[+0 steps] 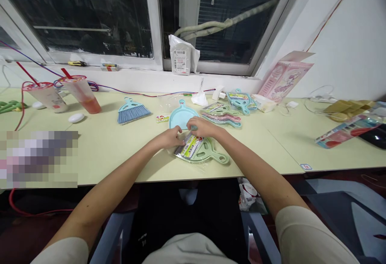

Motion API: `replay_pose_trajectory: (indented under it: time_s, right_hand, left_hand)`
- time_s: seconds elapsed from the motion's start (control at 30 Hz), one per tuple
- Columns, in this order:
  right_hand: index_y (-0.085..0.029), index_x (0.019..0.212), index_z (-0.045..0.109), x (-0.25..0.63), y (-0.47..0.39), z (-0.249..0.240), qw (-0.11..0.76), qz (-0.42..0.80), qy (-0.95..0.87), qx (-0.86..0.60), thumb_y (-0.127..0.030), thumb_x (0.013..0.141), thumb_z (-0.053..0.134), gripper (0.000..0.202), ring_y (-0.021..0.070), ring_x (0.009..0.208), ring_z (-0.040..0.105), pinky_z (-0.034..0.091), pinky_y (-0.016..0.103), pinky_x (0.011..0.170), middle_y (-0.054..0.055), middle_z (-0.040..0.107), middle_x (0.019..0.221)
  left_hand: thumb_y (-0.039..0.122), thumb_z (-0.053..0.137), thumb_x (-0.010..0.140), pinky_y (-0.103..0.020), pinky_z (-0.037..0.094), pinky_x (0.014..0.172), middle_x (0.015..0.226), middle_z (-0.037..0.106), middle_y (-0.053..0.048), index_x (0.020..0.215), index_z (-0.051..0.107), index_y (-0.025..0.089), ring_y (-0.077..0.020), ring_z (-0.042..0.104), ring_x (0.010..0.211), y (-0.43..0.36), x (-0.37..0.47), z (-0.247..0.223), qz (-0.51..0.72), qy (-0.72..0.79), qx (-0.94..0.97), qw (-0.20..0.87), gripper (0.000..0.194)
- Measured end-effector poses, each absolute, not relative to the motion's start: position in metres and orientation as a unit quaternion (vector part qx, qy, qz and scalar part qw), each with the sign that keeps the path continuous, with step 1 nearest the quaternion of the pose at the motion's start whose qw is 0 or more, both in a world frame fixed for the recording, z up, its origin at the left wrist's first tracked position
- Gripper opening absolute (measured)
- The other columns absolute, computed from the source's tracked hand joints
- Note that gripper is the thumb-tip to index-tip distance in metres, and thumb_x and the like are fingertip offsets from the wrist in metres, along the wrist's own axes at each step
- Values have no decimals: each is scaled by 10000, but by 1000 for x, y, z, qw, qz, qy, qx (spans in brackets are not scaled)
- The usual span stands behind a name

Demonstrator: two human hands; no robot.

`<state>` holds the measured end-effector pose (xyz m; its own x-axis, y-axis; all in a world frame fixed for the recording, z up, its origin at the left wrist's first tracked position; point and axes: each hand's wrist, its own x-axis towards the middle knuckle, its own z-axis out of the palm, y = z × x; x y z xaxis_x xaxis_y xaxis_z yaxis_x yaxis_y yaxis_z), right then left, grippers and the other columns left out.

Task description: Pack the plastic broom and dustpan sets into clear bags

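Observation:
A green dustpan and brush set (203, 151) lies in a clear plastic bag near the table's front edge, its handle pointing right and a printed label on it. My left hand (171, 137) is closed at the bag's left end, thumb and fingers on the plastic. With bent fingers my right hand (202, 127) pinches the bag's upper edge, above the label. Just behind both hands lies a light-blue dustpan (182, 114), partly covered by them. A blue hand brush (132, 112) rests farther left, bristles toward me. A small printed card (162, 118) lies between brush and dustpan.
Stacked dustpan sets (221, 114) and another wrapped blue set (240, 100) lie at the back right. Two drink cups (86, 95) with red straws stand left. A pink box (286, 77) leans by the wall. A white packet (181, 57) stands on the window ledge.

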<state>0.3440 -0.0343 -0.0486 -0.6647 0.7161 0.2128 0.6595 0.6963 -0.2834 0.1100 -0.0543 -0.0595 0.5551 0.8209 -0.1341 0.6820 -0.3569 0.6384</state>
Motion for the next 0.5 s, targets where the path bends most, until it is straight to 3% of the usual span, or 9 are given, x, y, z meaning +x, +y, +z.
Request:
replay_pose_trajectory:
  time_s: [0.07,0.27,0.4,0.5]
  right_hand:
    - [-192,913,693,344,-35,-47,170,108,-905,-376,-75,794,647,173,243,1065,605,426,349,950,74,715,1026]
    - [-196,826,670,342,-37,-44,192,135,-869,-436,-151,864,613,82,196,883,614,409,301,806,45,713,928]
    - [-200,784,641,351,-38,-46,225,166,-849,-448,-180,844,622,66,182,841,606,401,286,768,23,711,886]
    - [-198,762,619,359,-42,-49,243,179,-834,-462,-212,835,639,77,171,782,589,392,281,735,12,685,818]
  left_hand:
    - [430,689,805,-296,428,637,877,700,-30,1173,497,213,-219,646,757,-62,107,-58,95,468,807,347,469]
    - [180,481,866,-278,421,599,840,677,3,1188,492,256,-182,601,683,-91,85,-59,195,461,813,296,331]
    - [91,438,816,-325,477,750,877,669,-54,880,669,216,-206,621,799,-82,76,-61,217,446,845,201,270]
    - [84,432,820,-361,498,867,952,688,-97,851,774,200,-240,648,909,-65,76,-64,217,445,852,171,363]
